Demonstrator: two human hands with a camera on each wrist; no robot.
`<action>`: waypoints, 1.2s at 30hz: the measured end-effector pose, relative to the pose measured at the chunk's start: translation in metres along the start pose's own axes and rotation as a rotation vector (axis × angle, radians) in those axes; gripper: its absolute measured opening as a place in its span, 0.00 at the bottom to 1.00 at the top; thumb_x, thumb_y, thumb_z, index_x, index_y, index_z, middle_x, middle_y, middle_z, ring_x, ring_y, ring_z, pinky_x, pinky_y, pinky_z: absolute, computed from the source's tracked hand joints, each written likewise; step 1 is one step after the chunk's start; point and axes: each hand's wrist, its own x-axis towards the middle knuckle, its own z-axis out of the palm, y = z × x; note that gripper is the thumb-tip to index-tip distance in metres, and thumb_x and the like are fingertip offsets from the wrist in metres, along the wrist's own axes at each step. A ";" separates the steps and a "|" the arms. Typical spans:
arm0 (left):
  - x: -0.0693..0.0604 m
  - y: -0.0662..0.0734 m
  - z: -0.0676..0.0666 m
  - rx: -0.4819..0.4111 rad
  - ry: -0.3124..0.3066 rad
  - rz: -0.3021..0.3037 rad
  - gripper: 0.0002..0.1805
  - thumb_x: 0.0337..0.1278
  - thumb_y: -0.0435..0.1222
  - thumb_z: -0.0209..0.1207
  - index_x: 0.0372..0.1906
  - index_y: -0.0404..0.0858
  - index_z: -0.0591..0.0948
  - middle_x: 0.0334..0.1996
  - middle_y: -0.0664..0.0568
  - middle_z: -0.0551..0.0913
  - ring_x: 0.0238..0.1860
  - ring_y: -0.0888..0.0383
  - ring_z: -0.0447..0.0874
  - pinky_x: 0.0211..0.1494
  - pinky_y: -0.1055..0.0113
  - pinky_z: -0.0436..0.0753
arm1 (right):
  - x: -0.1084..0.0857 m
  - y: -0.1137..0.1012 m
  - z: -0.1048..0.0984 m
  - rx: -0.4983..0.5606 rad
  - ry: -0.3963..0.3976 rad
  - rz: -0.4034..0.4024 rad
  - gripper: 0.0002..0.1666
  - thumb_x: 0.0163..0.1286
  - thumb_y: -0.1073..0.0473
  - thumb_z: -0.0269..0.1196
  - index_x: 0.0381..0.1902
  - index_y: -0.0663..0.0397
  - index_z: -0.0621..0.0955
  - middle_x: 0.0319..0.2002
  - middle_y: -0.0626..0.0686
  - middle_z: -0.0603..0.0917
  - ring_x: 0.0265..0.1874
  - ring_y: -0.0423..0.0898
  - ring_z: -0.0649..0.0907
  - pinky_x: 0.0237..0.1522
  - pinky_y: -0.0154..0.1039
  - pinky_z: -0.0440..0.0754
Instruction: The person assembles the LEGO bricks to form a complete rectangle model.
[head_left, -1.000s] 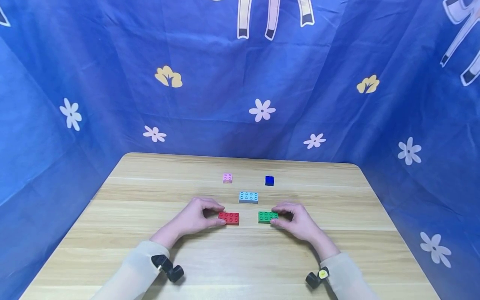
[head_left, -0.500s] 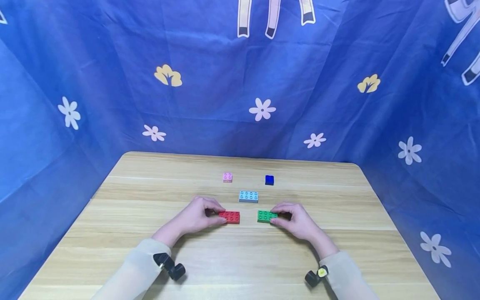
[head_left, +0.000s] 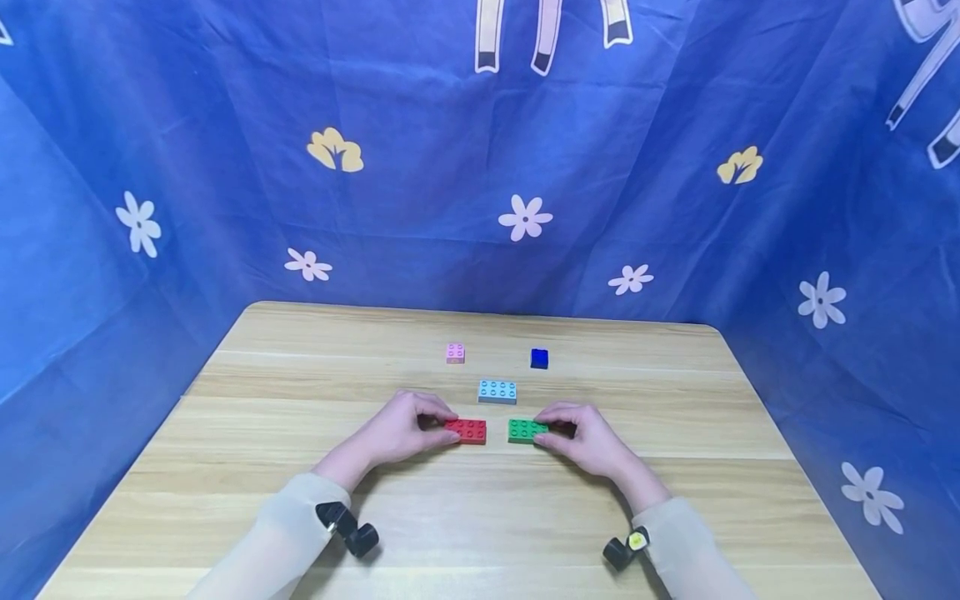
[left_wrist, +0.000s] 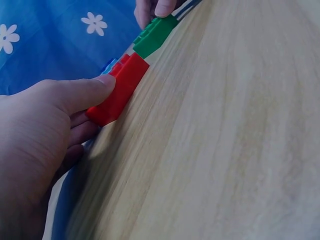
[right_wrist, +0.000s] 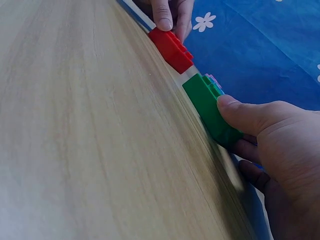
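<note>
In the head view the left hand (head_left: pixel 401 427) pinches the left end of a red brick (head_left: pixel 471 432) between thumb and fingers. Opposite it, the right hand (head_left: pixel 585 438) pinches the right end of a green brick (head_left: pixel 521 431). A small gap separates the two bricks, which lie end to end, studs up. The left wrist view shows the thumb on the near side of the red brick (left_wrist: pixel 122 90); the fingertips behind it are partly hidden. In the right wrist view the thumb presses the green brick (right_wrist: pixel 207 107), with fingers on its far side.
Just behind the gap lies a light blue brick (head_left: pixel 497 392). Farther back on the wooden table (head_left: pixel 480 517) are a small pink brick (head_left: pixel 455 353) on the left and a small dark blue brick (head_left: pixel 539 358) on the right. A blue patterned cloth (head_left: pixel 420 192) surrounds the table's back and sides.
Both hands have moved inward: the red brick has shifted right and the green brick left, narrowing the gap between them. The grips look the same.
</note>
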 end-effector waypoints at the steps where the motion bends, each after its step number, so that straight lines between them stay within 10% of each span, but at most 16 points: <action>1: 0.000 0.000 0.001 -0.001 0.000 0.001 0.15 0.57 0.44 0.78 0.48 0.44 0.93 0.43 0.62 0.90 0.47 0.61 0.87 0.58 0.56 0.84 | 0.000 0.000 0.000 -0.002 -0.003 0.000 0.14 0.69 0.53 0.76 0.51 0.46 0.91 0.48 0.40 0.89 0.49 0.43 0.86 0.58 0.43 0.83; 36: 0.011 0.007 0.014 -0.009 0.015 -0.023 0.14 0.57 0.44 0.79 0.46 0.44 0.93 0.42 0.64 0.90 0.47 0.62 0.87 0.57 0.59 0.84 | 0.012 -0.008 0.010 -0.004 -0.038 0.017 0.16 0.68 0.55 0.77 0.52 0.47 0.90 0.51 0.42 0.89 0.56 0.44 0.85 0.65 0.49 0.79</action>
